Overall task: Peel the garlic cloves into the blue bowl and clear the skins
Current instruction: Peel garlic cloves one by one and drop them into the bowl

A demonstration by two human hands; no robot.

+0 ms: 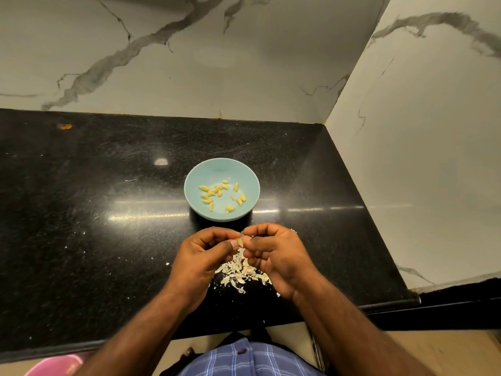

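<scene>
Black speckled tabletop (108,185) across the middle of the frame, marble walls behind and at right.

Nearest, at bottom centre: checked cloth (244,359) of the person's clothing, a pink tub (54,366) at lower left below the tabletop edge.

Just above, both forearms reaching up from the bottom edge to meet at lower centre. Left hand (200,256) curled, thumb and fingertips pinching a garlic clove (239,242); grip narrow, closed on the clove. Right hand (276,256) curled against it, fingertips pinching at the clove's tip, probably on a flap of skin, though too small to tell for certain. Held over the skins (241,270), likely so fresh peelings drop onto the same pile rather than scatter.

Below and between the hands: skins heaped loosely on the tabletop, a few stray flakes lying to left and right of the pile.

Further up, at centre: blue bowl (189,185), just beyond the fingertips, holding a scatter of peeled cloves (214,192) on its floor. Set close ahead, presumably so each finished clove needs only a short toss.

Judged well along with peeling, the skins not yet cleared.

Farthest: an orange speck (65,126) at upper left near the wall.
</scene>
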